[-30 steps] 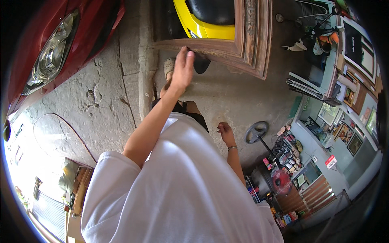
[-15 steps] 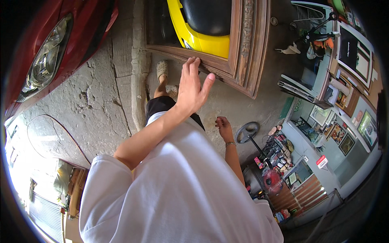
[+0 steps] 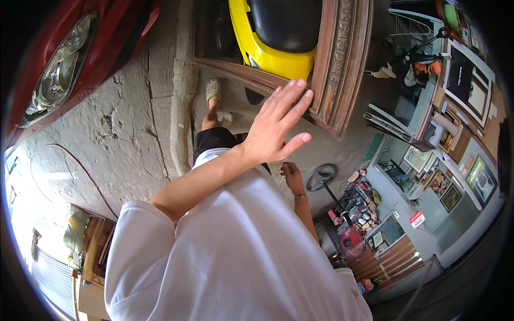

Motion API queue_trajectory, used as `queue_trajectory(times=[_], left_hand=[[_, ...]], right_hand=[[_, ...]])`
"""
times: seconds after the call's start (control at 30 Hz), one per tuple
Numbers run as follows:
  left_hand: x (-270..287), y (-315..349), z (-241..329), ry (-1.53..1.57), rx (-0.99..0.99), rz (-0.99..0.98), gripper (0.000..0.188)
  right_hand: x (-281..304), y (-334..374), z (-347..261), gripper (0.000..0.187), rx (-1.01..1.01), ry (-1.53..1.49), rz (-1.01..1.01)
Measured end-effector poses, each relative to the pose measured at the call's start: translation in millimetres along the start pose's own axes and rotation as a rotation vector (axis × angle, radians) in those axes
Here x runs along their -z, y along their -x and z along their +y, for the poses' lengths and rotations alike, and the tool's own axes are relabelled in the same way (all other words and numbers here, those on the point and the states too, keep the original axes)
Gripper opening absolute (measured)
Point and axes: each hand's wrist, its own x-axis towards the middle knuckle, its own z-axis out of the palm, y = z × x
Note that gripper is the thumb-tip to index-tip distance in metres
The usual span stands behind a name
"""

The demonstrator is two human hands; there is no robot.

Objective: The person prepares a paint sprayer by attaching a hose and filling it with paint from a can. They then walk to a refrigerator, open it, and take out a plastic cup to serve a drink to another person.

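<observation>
My left hand is open, palm down, its fingers stretched toward a carved brown wooden frame. The fingertips overlap the frame's near edge close to its right corner; I cannot tell whether they touch it. Inside the frame's border shows a glossy yellow body with a rounded black part on it. Low at my right side hangs my right hand, wearing a bracelet, with loosely curled fingers and nothing seen in them. My foot in a pale clog stands below the frame.
A red car's headlight is at the far left, over a cracked concrete floor. To the right stand a steering wheel on a shaft, a red fan-like object, and shelves with framed pictures.
My left hand has moved right along the frame's edge, and its fingers have straightened. The frame and yellow body sit slightly farther right in view. My right hand still hangs low.
</observation>
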Motion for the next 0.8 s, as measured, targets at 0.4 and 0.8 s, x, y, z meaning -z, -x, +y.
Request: queue_trajectory(times=[0.4,0.8], left_hand=[[7.5,-62.2,-12.1,0.081,-0.028,0.097,0.073],[16.5,-146.7,-18.8,-0.152,-0.035,0.233,0.091]], right_hand=[[11.1,-11.3,-24.1,0.030,0.115,-0.007,0.024],[6.2,-25.5,5.0,0.032,0.126,0.017,-0.006]])
